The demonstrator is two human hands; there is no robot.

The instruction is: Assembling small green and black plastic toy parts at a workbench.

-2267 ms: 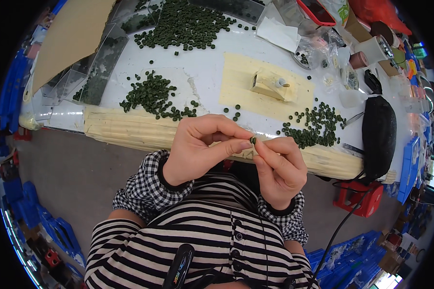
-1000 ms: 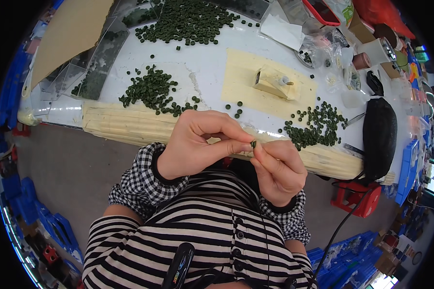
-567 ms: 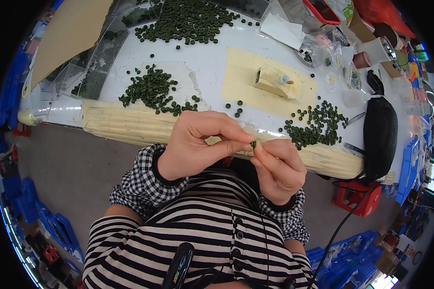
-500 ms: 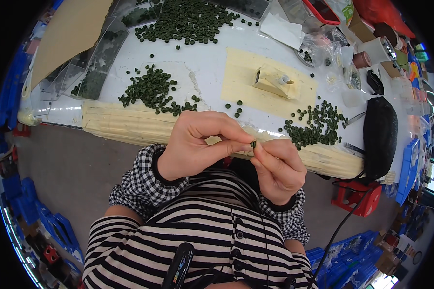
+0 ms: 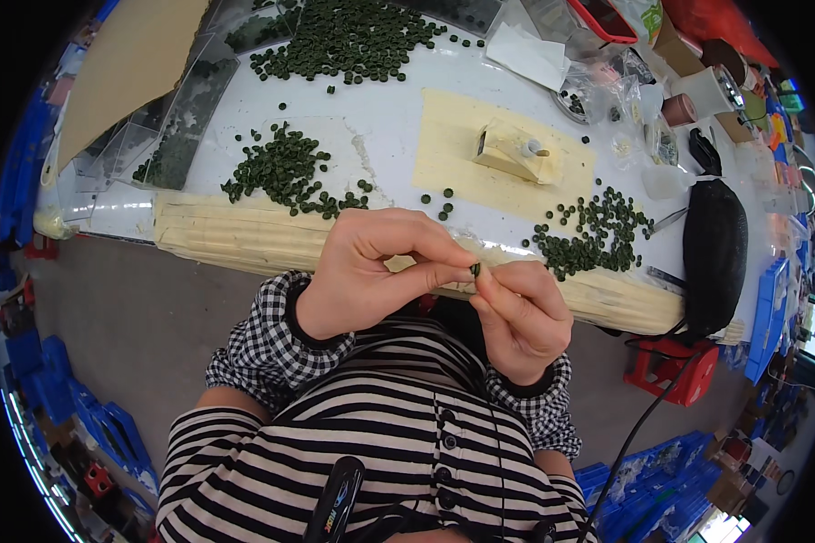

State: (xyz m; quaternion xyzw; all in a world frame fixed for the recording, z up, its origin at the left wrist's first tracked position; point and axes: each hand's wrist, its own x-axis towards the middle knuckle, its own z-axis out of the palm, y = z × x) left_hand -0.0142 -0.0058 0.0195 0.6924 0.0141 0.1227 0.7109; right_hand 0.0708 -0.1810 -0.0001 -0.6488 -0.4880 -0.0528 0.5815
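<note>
Between my two hands, just off the table's near edge, is one small dark green round piece (image 5: pixel 475 269). My left hand (image 5: pixel 376 267) pinches it between thumb and forefinger. My right hand (image 5: pixel 523 312) has its thumb and fingertips closed against the other side of the same piece. Beyond my left hand lies a pile of similar green pieces (image 5: pixel 281 172), and another scattered pile (image 5: pixel 593 233) lies beyond my right hand. A few loose ones sit between the piles. The fingertips partly cover the held piece.
A small tape-covered block with a peg (image 5: pixel 521 154) stands on a cream taped patch (image 5: pixel 444 136). The largest green heap (image 5: pixel 353 41) is at the back. Clear trays (image 5: pixel 186 118) and cardboard (image 5: pixel 127 63) stand left. A black pouch (image 5: pixel 714 258), tweezers (image 5: pixel 668 223) and plastic bags (image 5: pixel 611 113) lie right.
Almost nothing differs. Both hands keep their pinch on the small green piece, and my right hand has shifted very slightly left.
</note>
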